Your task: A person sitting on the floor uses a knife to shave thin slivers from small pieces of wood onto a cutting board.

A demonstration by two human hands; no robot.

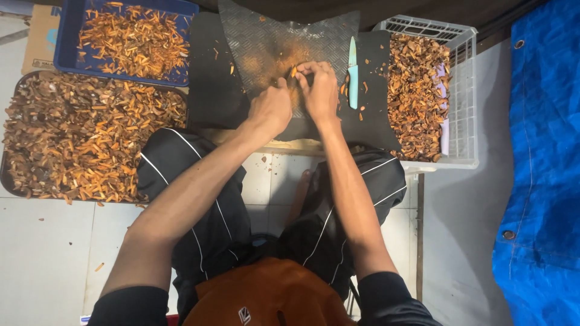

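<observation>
Seen from the head camera, both hands meet over a grey diamond-pattern metal sheet that lies on a black mat; the left hand is curled into a loose fist with its thumb forward, the right hand is bent over beside it, and the 2 together pinch a small orange piece between their fingertips — the piece sits at the middle of the metal sheet, where the surface is dusted with orange powder; just to the right of the right hand a knife with a pale teal blade lies flat on the mat, apart from the fingers; a few orange slivers are scattered near it

To the left, a dark round tray is heaped with brown husks and orange strips; behind it a blue plastic bin holds more orange strips, with a cardboard box at its side; to the right a white slatted crate is filled with brown and orange scraps

The mat rests on a low board — no raised tabletop shows; below it is a floor of pale tiles; the person sits with knees apart in black trousers with thin white stripes; a bright blue tarpaulin covers the far right side, next to a grey strip of floor
</observation>
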